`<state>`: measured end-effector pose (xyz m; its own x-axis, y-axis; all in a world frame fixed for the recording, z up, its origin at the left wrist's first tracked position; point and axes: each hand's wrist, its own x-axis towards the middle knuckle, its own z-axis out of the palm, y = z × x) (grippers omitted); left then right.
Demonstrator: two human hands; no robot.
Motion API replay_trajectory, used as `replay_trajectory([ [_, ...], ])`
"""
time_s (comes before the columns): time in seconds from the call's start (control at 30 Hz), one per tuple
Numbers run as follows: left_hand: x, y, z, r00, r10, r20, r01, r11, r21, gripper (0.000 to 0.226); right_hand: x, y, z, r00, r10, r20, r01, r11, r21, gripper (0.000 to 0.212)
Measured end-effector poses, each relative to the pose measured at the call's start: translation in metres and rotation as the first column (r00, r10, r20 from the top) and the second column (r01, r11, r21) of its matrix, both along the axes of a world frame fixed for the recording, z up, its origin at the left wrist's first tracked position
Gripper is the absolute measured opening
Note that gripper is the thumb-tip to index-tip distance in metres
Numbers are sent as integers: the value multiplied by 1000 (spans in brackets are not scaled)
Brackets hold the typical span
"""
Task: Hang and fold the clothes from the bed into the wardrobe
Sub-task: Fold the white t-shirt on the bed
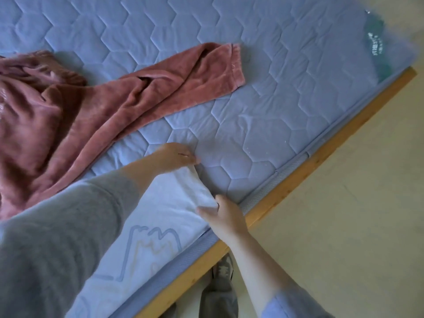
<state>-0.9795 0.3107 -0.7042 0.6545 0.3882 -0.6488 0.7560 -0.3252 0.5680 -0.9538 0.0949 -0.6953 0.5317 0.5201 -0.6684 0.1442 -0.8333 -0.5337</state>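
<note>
- Lying flat on the mattress [263, 92] near its edge, a white shirt [165, 216] shows a printed outline drawing in blue and tan on its cloth.
- Its far end narrows to a strip of cloth that runs between the 2 hands.
- The left hand [176, 154] rests at the far corner of that strip, fingers bent down onto the cloth and pinching it against the mattress; a grey sleeve [57, 244] covers the arm up to the forearm and hides part of the shirt.
- The right hand [224, 216] meets the near corner of the strip at the mattress edge, thumb on top of the cloth and fingers curled at its border, gripping it.
- A pink velvety garment [75, 115] lies crumpled further in on the mattress, well apart from the shirt, with 1 long part stretched out toward the far side and ending in a hem.
- The mattress is blue-grey, quilted in hexagons, and sits on a wooden frame [321, 157] whose rail runs just beside the right hand.
- A green label [375, 47] sits at the far corner of the mattress; its lettering is too blurred to read.
- Below the rail, a shoe [222, 269] and a trouser leg stand on the pale floor [344, 226].
</note>
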Motion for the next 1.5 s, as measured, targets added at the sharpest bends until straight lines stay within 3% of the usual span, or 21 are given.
replay_trajectory([
  [0.1,-1,3,9,990,-128,-66,134,986,102,31,-1,-2,4,999,-50,-21,51,998,45,36],
  [0.2,-8,5,21,995,-34,89,20,988,150,17,-8,0,15,997,-62,34,59,994,96,36],
  [0.33,-32,13,53,974,-138,181,91,966,243,7,-20,-2,42,994,-100,50,93,987,129,35],
  [0.43,-55,21,79,953,-222,205,137,922,363,6,-28,1,65,995,-40,90,23,984,177,33],
  [0.6,-110,28,126,938,-193,288,38,883,468,5,-54,17,110,979,137,148,-175,942,285,34],
  [0.7,-153,24,140,947,12,320,-152,898,414,7,-77,27,131,979,170,115,-201,910,362,35],
  [0.8,-194,15,148,892,314,325,-406,874,269,3,-103,39,149,961,257,101,-275,866,418,28],
  [0.9,-230,9,157,712,634,302,-668,744,14,7,-132,44,164,938,340,61,-330,830,450,19],
  [1.17,-338,-3,169,335,909,247,-894,390,-221,21,-226,47,161,837,530,134,-536,745,397,21],
  [1.2,-353,-5,167,331,912,244,-902,382,-203,24,-240,47,158,825,547,141,-555,739,381,21],
  [1.27,-385,-6,158,427,874,233,-891,450,-56,31,-268,49,152,803,578,148,-588,725,358,20],
  [1.43,-450,-15,126,512,834,205,-859,501,106,5,-332,48,130,735,653,182,-670,658,344,12],
  [1.5,-469,-17,113,526,823,214,-850,511,125,5,-352,47,118,727,659,192,-680,655,330,11],
])
